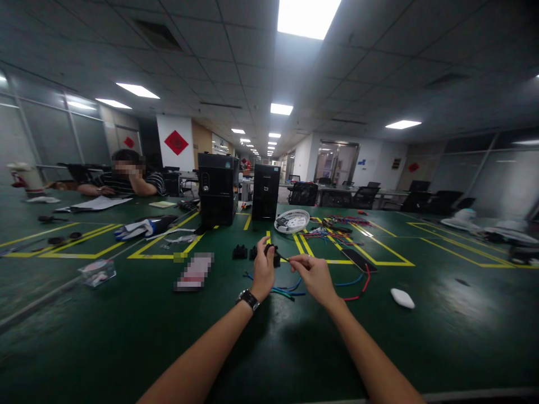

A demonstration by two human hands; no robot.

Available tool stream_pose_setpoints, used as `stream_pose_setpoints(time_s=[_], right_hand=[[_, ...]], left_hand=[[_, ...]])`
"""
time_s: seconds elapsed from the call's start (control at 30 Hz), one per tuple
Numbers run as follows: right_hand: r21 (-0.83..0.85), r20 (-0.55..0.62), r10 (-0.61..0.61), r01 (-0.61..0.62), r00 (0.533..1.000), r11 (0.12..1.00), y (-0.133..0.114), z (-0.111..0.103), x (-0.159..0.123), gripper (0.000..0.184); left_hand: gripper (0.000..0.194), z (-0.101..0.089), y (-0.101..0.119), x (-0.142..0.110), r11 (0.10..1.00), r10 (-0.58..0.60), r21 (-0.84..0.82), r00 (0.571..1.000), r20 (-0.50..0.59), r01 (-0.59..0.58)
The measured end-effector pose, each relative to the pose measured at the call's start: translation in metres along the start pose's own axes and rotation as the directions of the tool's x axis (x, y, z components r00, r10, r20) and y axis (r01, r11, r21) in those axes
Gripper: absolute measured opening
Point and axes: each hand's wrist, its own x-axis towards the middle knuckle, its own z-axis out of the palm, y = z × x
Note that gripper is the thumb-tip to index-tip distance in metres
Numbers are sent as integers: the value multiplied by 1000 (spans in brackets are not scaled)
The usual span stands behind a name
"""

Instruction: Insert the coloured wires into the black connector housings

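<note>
My left hand (pixel 264 273), with a watch (pixel 248 299) on its wrist, is closed around a small black part (pixel 272 250), mostly hidden by the fingers. From the right, my right hand (pixel 314 276) pinches a thin dark rod-like piece (pixel 284 258) that points at this part. Whether it is a wire or a tool cannot be made out. Small black blocks (pixel 240 252) sit on the green table just beyond my left hand. Below and between the hands lie blue and green wires (pixel 290 293). A red wire (pixel 365 285) curves to the right of my right hand.
Two black computer towers (pixel 217 191) (pixel 265 192) stand at the back. Near them are a white basket (pixel 292 221) and tangled wires (pixel 337 230). A white rounded object (pixel 402 298) lies right; a glove (pixel 145 228) and clear bag (pixel 97 272) lie left. A person (pixel 126 182) sits across.
</note>
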Motion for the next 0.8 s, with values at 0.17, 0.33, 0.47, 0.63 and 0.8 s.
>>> stream_pose_setpoints(time_s=[0.17, 0.33, 0.47, 0.63, 0.8], right_hand=[[-105, -123, -51, 39, 991, 994, 4, 5, 0, 20], [-205, -169, -81, 46, 982, 978, 9, -17, 2, 20], [-138, -238, -55, 23, 970, 990, 10, -6, 2, 19], [-31, -232, 41, -49, 972, 998, 19, 7, 2, 16], [-20, -472, 136, -165, 871, 986, 32, -28, 7, 19]], left_hand=[[42, 3, 5, 9, 997, 57, 49, 996, -65, -54], [37, 11, 16, 21, 941, 264, 182, 956, 131, -285], [42, 39, 21, 30, 989, 64, 136, 995, -71, -54], [41, 59, 11, 49, 992, 30, 122, 1000, 9, -31], [34, 43, -6, 72, 968, 3, 252, 998, -62, 13]])
